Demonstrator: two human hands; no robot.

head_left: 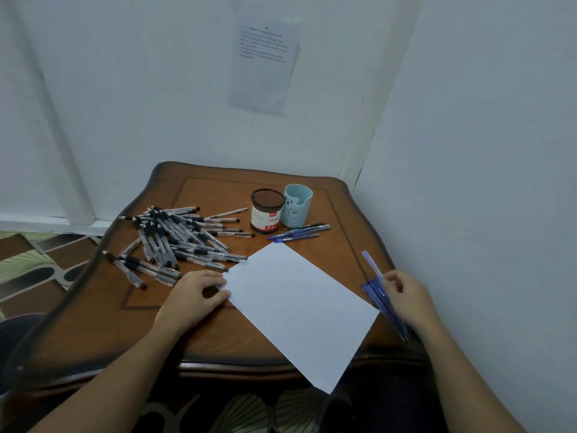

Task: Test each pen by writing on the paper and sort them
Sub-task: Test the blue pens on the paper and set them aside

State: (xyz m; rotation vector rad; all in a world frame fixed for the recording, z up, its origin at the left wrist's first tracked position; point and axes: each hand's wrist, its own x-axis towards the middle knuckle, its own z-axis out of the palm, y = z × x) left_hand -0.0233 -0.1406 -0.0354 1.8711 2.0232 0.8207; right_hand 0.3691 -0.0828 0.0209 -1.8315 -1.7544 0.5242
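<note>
Fingers of the left hand [193,296] pinch the overhanging paper [296,307] by a corner, while those of the right hand [409,298] curl round several blue pens [379,295] at the right edge of the counter [218,335], where one may slip off.

The scene is taken by one wide-angle camera worn on the head, directed forward and down. The wooden table [218,332] is viewed from close above its near edge, and the corner walls [156,89] are taken in behind it.
</note>
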